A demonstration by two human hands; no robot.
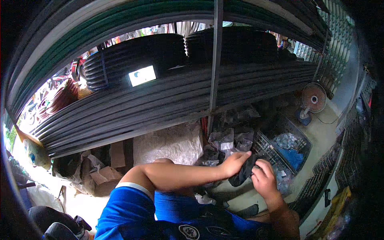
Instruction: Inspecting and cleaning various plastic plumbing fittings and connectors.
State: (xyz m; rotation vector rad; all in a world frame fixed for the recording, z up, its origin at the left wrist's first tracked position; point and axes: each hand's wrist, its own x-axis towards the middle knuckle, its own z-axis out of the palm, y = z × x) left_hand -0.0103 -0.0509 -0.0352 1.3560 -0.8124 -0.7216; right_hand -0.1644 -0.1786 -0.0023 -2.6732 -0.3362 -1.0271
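A soft black item (241, 176), cloth or a plastic bag by its look, hangs between my two hands. My left hand (235, 164) grips it from the left, thumb pointing up and its other fingers mostly hidden. On the opposite side my right hand (265, 178) has curled fingers against the black item's right edge. What may be inside the item cannot be seen. Just beyond my hands lie clear plastic bags (222, 138) with dark contents. A dark plastic crate (276, 154) stands to the right, holding a blue bag (292, 158) and clear plastic.
Long dark pipes (160, 114) fill a rack ahead, with a metal post (216, 60) rising before them. A lit screen (142, 76) rests among the pipes. A standing fan (314, 99) is at the far right. Left of my hands lie a whitish sack (168, 144) and torn cardboard (106, 175).
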